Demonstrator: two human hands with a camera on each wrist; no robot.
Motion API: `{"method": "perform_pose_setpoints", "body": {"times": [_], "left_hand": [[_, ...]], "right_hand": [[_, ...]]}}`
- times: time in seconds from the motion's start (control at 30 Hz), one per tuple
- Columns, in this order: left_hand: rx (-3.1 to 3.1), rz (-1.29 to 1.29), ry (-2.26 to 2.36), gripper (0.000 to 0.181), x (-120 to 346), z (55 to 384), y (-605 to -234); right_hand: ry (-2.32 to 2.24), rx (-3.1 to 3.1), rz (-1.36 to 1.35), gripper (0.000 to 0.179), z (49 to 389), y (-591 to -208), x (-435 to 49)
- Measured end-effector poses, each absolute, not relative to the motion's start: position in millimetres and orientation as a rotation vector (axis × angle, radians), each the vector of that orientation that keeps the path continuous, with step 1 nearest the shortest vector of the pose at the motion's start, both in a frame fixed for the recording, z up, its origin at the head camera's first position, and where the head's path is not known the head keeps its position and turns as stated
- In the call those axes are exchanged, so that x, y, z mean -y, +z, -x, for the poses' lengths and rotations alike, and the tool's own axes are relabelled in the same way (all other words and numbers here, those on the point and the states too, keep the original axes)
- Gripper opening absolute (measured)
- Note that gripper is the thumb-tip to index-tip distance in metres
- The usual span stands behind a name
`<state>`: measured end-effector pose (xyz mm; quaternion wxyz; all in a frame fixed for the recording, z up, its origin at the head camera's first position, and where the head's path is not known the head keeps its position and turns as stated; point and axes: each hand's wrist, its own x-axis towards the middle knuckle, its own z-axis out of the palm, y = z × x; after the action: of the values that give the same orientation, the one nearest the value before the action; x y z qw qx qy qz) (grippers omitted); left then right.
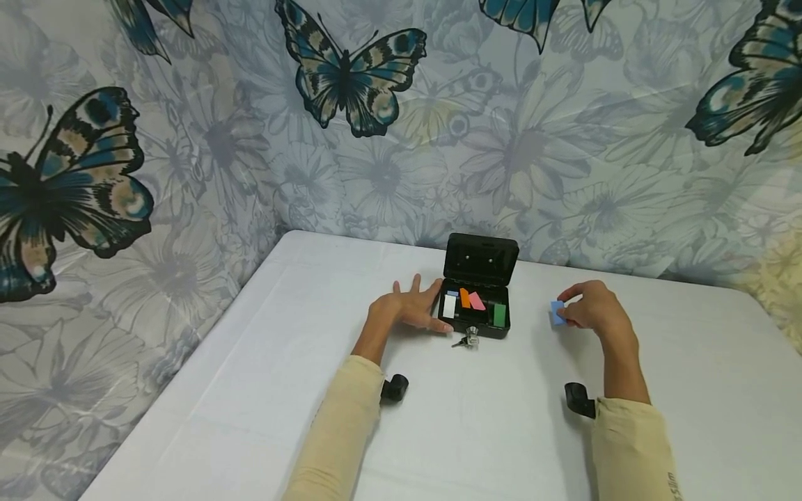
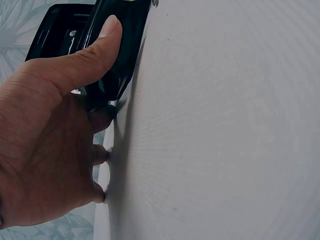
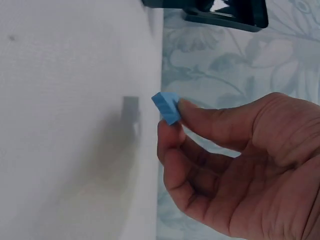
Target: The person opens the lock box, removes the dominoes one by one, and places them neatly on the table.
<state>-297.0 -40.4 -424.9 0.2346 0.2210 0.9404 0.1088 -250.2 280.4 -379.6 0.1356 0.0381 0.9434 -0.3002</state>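
A small black lockbox (image 1: 474,333) stands with its lid raised, and a lock with keys (image 1: 466,339) sticks out at its front. Inside lie a white piece (image 1: 450,306), an orange piece (image 1: 464,298), a pink piece (image 1: 477,301) and a green piece (image 1: 499,315). My left hand (image 1: 410,307) rests at the box's left side, fingers spread; in the left wrist view its thumb (image 2: 107,42) lies against the front wall. To the right of the box, my right hand (image 1: 592,306) pinches a small blue block (image 3: 167,107) between thumb and fingers, above the table.
A white-covered table (image 1: 489,424) bears the box near its back edge. Behind it hangs a cloth (image 1: 388,181) with butterflies and flowers. Black wrist-worn devices sit by both sleeves, the left one (image 1: 395,388) and the right one (image 1: 579,400).
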Motion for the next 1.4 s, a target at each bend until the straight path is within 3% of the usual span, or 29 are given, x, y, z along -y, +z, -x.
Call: {"method": "perform_pose_setpoints", "body": {"times": [1.4], "left_hand": [[-2.564, -0.597, 0.314, 0.107, 41, 295, -423]], "right_hand": [[-0.64, -2.873, -0.333, 0.029, 249, -399, -268]]}}
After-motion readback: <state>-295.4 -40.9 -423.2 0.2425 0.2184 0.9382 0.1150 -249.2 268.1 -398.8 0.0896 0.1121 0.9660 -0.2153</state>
